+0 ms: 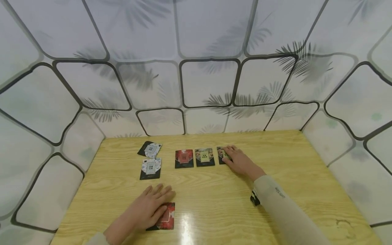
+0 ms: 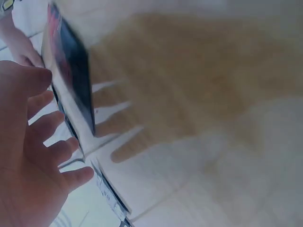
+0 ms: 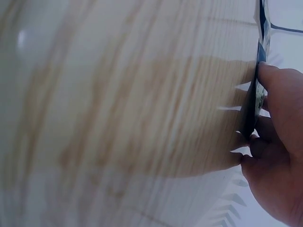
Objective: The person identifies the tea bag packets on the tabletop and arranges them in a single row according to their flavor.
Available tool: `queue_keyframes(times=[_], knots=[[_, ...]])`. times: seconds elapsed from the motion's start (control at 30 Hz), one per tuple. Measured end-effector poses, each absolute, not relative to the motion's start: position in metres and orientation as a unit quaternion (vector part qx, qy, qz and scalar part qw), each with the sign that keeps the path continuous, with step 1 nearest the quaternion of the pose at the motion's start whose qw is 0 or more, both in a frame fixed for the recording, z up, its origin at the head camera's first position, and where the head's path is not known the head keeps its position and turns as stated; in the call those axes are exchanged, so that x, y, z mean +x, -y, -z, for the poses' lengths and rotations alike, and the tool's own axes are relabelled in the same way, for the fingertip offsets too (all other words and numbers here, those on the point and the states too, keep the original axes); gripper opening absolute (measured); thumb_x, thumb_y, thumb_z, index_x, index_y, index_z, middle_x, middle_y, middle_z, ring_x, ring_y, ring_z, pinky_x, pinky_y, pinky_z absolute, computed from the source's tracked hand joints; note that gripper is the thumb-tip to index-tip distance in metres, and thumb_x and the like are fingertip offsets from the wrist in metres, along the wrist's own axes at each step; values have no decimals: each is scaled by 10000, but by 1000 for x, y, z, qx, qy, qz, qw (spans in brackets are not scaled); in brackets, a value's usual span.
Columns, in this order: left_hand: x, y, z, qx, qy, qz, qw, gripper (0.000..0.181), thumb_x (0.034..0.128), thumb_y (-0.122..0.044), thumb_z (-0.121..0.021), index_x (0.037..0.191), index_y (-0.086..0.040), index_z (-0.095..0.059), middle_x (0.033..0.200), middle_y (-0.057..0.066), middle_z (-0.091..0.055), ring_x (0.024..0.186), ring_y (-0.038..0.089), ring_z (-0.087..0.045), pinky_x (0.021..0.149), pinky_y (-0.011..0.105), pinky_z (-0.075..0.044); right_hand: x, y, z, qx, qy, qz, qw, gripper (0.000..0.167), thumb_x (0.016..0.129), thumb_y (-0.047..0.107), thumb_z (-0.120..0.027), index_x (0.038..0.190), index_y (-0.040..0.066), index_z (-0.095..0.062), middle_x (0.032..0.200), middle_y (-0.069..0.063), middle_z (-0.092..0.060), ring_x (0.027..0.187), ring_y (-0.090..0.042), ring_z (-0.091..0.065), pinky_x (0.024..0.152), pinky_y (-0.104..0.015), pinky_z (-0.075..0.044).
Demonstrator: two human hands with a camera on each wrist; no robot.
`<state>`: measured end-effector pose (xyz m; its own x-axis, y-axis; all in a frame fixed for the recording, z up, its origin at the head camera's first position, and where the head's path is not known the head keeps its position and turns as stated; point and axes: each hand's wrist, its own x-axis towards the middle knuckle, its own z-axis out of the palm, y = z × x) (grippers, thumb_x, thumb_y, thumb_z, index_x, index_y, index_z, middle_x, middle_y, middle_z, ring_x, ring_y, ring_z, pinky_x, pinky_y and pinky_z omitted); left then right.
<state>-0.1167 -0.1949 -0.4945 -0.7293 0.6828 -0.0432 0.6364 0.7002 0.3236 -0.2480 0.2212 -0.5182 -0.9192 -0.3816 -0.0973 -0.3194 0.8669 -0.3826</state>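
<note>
My left hand [image 1: 144, 207] lies over a red and black packet [image 1: 168, 219] near the front of the table, fingers extended and thumb across it. In the left wrist view, that hand [image 2: 28, 146] has spread, slightly bent fingers beside the packet [image 2: 73, 71]. Farther back, my right hand [image 1: 242, 163] holds a green and black packet [image 1: 221, 157] at the right end of a row, covering much of it. The right wrist view has the thumb and bent fingers of this hand [image 3: 279, 123] at the edges of the packet [image 3: 259, 101].
A red packet [image 1: 184, 158] and a green one [image 1: 205, 157] lie left of my right hand. Two white and black packets, one upper [image 1: 150, 149] and one lower [image 1: 150, 168], lie farther left. Patterned fabric [image 1: 208, 85] encloses the back and sides of the wooden table [image 1: 214, 200].
</note>
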Motion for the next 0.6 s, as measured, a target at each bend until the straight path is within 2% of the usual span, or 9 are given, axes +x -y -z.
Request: queue_keyframes(times=[0.2,0.4,0.6], knots=[[-104,196,497,390,-906,-136,87,484,1124,-352,-483,1599,-258,-490,1647,57,-482,1507,415,-457,1179,699,-378,-247,-220,520,-185,-962,183,86,649,1131,345,-476,1648,-9,-304,1697,-306,-264,1592,-504,-198,1283,-669,-196],[-99,193,500,431,-895,-99,63,456,1140,-363,-433,1586,-299,-506,1646,36,-484,1496,401,-478,1154,681,-419,-247,-220,519,-180,-961,188,93,647,1135,345,-471,1654,1,-295,1705,-293,-257,1600,-492,-190,1289,-664,-183],[-97,191,505,407,-906,-104,48,438,1130,-385,-464,1550,-305,-557,1639,53,-492,1504,387,-472,1182,676,-392,-248,-220,519,-183,-962,181,90,645,1139,355,-461,1652,1,-300,1703,-295,-259,1596,-499,-193,1285,-667,-194]])
